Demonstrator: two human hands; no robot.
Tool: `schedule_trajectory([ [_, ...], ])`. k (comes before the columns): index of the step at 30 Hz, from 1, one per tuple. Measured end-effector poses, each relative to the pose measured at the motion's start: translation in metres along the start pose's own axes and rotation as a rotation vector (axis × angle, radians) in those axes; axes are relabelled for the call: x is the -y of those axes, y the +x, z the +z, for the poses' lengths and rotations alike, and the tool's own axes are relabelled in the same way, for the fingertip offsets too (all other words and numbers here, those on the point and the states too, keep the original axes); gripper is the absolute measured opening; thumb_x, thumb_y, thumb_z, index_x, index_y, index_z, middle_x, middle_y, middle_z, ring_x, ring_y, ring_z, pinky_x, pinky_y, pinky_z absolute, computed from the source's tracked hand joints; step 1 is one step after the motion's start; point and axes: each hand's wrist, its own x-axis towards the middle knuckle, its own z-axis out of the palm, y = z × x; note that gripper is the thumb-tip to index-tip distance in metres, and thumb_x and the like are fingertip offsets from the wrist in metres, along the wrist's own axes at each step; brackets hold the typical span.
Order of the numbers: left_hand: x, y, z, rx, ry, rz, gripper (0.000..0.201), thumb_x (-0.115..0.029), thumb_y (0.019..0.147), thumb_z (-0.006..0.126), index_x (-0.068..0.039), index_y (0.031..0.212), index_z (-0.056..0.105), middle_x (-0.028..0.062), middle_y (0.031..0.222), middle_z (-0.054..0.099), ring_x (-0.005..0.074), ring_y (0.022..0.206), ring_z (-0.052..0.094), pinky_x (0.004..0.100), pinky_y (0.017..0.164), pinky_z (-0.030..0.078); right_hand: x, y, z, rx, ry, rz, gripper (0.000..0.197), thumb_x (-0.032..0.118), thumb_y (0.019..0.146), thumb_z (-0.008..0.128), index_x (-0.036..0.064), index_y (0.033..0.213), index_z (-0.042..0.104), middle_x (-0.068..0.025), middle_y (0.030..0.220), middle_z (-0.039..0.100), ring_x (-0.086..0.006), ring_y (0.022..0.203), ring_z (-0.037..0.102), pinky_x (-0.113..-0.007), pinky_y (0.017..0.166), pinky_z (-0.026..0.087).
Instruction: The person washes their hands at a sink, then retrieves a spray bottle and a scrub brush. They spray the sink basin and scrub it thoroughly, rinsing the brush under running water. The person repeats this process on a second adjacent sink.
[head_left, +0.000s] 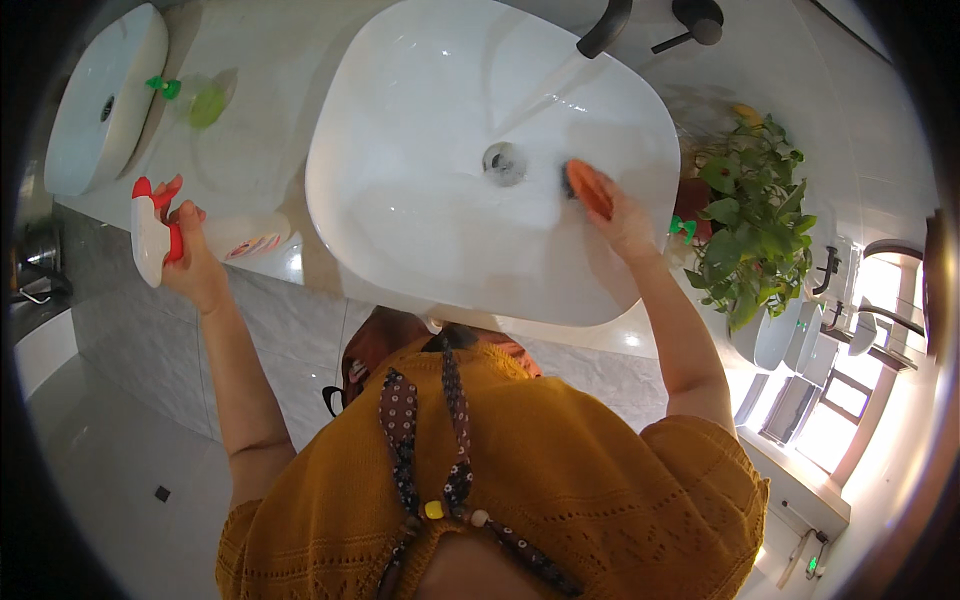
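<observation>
My left hand is wrapped round the neck of a spray bottle with a white and red trigger head, held over the front edge of the counter. The bottle lies almost level, its pale body reaching toward the basin. In my right hand is an orange scrub brush with dark bristles. That brush is low in the right half of the white basin, near its round metal drain. Fingers hide part of the brush's grip.
A dark faucet and lever handle stand behind the basin. Leafy plants crowd its right side. Another white basin and a green-topped clear container are on the left. Grey tiled fronts drop below the counter.
</observation>
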Motion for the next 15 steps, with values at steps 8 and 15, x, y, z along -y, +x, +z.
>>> schedule_trajectory([
  [8, -0.001, -0.007, 0.002, -0.021, 0.071, 0.017, 0.042, 0.005, 0.077, 0.047, 0.005, 0.118, 0.04, 0.0134, 0.105, 0.056, 0.0114, 0.064, 0.045, 0.0232, 0.061, 0.04, 0.109, -0.032, 0.026, 0.371, 0.024, -0.074, 0.061, 0.03, 0.069, 0.061, 0.0215, 0.125, 0.037, -0.0144, 0.096, 0.06, -0.0347, 0.085, 0.056, -0.042, 0.073, 0.046],
  [15, 0.0, 0.001, 0.005, -0.068, 0.039, -0.073, 0.045, 0.003, 0.077, 0.049, 0.004, 0.12, 0.039, 0.0134, 0.104, 0.055, 0.0109, 0.065, 0.044, 0.0223, 0.06, 0.04, 0.188, 0.072, 0.065, -0.057, 0.253, -0.401, 0.054, 0.022, 0.074, 0.059, 0.0227, 0.124, 0.038, -0.0118, 0.093, 0.06, -0.0291, 0.084, 0.057, -0.041, 0.071, 0.046],
])
